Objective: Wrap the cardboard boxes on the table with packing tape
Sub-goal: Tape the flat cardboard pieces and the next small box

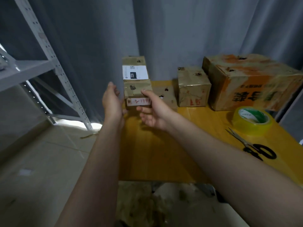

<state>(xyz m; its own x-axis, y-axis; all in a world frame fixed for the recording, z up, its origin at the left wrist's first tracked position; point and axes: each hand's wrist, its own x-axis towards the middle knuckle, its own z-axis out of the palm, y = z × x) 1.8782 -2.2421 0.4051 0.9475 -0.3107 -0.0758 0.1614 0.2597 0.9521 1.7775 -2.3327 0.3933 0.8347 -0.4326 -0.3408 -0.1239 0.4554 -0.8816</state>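
While right hand [151, 112] pinches box [137, 86] near end, left hand [112, 99] waits open alongside | likely stiff, light, tape-slick | best gripped by opposite sides

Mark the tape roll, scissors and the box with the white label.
tape roll [249, 129]: head view, front of its yellow outer wall.
scissors [245, 143]: head view, where blades meet handles.
labelled box [135, 74]: head view, on its white label.

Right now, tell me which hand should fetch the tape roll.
Right. The tape roll lies on the table's right side by the scissors, nearer the right hand; the left hand is at the stacked boxes' left side.
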